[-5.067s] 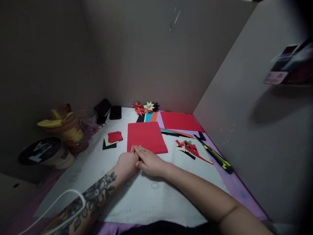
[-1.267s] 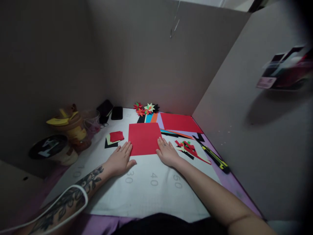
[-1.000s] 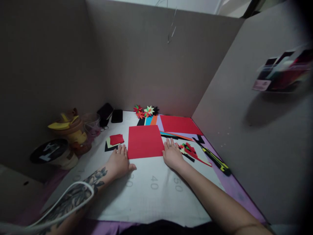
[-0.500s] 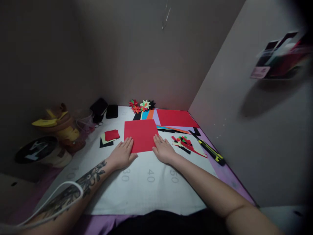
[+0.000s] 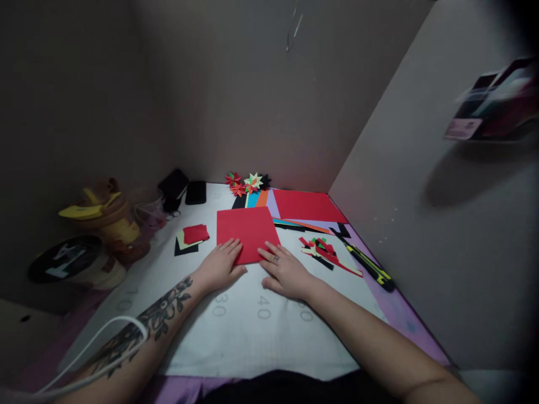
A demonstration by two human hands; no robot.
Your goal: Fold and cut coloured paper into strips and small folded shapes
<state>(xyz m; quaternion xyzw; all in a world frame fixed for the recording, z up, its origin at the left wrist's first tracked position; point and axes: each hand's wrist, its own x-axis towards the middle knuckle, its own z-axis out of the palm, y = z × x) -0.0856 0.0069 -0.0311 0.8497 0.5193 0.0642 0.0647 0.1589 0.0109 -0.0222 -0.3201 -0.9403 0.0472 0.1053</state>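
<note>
A red sheet of paper lies flat on the white cloth in front of me. My left hand rests on its near left corner, fingers stretched out. On the near right corner lies my right hand, its fingers flat on the paper. To the left sits a small stack of cut paper squares in red, pale yellow and black. Right of the sheet is a pile of paper scraps, mostly red with some green and black.
A black and yellow utility knife lies at the right edge. More coloured sheets and folded paper stars are at the back. Jars, a yellow pot, scissors and a black phone-like object stand left. Walls close in behind and right.
My hands have slid inward along the near edge of the red sheet, and their fingertips are closer together. The whole view has shifted slightly.
</note>
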